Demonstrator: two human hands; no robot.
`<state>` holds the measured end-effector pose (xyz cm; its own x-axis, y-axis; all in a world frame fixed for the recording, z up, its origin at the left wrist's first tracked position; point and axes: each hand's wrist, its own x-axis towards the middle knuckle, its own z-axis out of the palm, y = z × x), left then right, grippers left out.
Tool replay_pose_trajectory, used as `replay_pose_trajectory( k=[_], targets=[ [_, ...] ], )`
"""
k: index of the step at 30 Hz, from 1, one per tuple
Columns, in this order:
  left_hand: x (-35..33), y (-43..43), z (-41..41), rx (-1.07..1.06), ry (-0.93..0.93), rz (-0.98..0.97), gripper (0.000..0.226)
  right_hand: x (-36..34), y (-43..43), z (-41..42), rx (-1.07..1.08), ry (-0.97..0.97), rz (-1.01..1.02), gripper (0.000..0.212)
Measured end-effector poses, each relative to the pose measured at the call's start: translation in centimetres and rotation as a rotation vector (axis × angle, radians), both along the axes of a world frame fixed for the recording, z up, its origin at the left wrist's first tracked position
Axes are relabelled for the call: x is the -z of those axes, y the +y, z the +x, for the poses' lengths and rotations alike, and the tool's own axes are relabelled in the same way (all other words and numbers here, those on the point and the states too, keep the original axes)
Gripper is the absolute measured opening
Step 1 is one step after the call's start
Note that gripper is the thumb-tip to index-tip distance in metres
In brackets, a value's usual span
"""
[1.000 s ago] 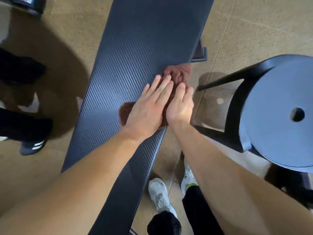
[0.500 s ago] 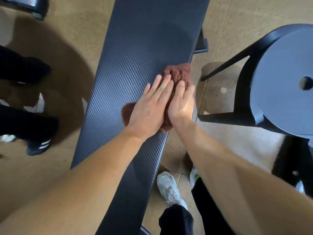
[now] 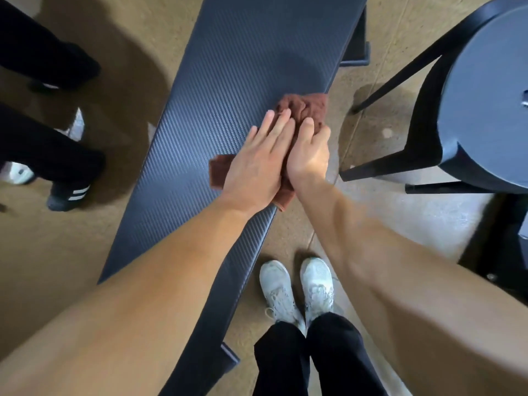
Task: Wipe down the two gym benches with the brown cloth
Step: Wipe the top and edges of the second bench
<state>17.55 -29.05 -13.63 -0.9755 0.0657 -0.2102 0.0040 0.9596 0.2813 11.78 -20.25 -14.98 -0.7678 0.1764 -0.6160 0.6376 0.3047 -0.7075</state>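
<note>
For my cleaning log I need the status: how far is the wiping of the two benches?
Done: no wiped area can be told apart on the bench. In hand: the left hand presses and the right hand grips the brown cloth at the bench's near edge. Left: the rest of this bench, perhaps; the second bench is not in view.

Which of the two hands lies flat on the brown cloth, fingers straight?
The left hand: its fingers lie straight on the brown cloth, over the black textured bench pad. The right hand curls its fingers into the cloth at the pad's edge.
</note>
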Motion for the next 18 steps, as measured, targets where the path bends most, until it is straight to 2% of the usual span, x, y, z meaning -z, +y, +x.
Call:
replay_pose_trajectory(
  k=[2,6,9,13,18],
  targets=[
    [-0.2,-0.1,4.7,-0.015,-0.023,-0.045,0.066,-0.2,-0.1,4.8,-0.040,-0.023,-0.027,0.052],
    [-1.3,-0.1,13.2,-0.008,-0.187,-0.122,0.075,-1.9,0.4,13.0,-0.163,-0.082,-0.065,0.044],
    [-1.2,-0.1,12.4,-0.018,-0.159,-0.104,0.071,-1.8,0.5,10.9,-0.195,-0.079,0.005,0.048],
    [-1.4,-0.2,8.4,-0.024,-0.095,-0.024,0.063,-1.1,0.1,6.6,-0.089,-0.068,0.003,0.052],
    [-1.3,0.2,15.0,-0.068,-0.073,-0.024,0.067,-1.1,-0.2,14.4,-0.080,-0.071,-0.012,0.052]
  ],
)
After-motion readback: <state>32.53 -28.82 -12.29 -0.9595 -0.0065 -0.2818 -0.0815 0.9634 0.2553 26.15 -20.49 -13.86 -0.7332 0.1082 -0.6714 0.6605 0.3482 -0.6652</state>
